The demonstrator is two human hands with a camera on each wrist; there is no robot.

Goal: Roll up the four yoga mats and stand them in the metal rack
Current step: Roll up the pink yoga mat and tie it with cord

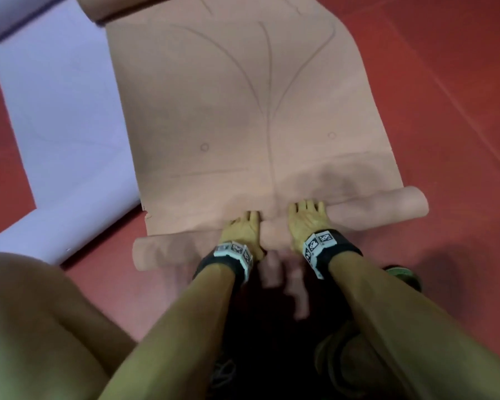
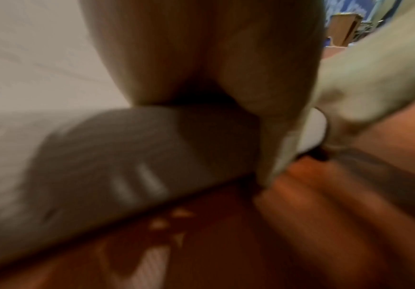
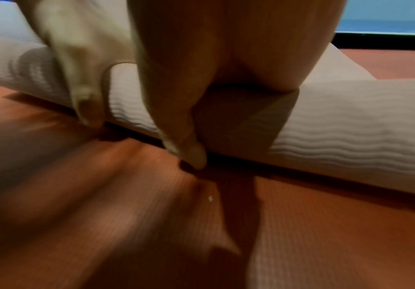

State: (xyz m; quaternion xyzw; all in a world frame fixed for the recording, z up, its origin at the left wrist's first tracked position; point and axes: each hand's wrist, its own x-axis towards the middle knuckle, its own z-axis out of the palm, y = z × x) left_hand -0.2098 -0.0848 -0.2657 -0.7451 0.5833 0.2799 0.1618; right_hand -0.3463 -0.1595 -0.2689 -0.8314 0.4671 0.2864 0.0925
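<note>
A peach yoga mat [image 1: 243,111] lies flat on the red floor, printed with curved lines. Its near end is wound into a roll [image 1: 387,206] that runs across in front of me. My left hand [image 1: 243,226] and right hand [image 1: 306,217] sit side by side on the roll's middle, fingers wrapped over its top. In the right wrist view my right thumb [image 3: 191,148] reaches down the roll's [image 3: 350,117] near side to the floor, with the left hand [image 3: 78,68] beside it. The blurred left wrist view shows my palm [image 2: 201,48] on the roll [image 2: 102,156]. The metal rack is out of view.
A lavender mat [image 1: 55,111] lies unrolled to the left, its near end [image 1: 70,238] curled up beside the peach roll. Bare red floor [image 1: 445,111] spreads to the right. My knee [image 1: 41,327] fills the lower left and a shoe [image 1: 401,272] shows at the right.
</note>
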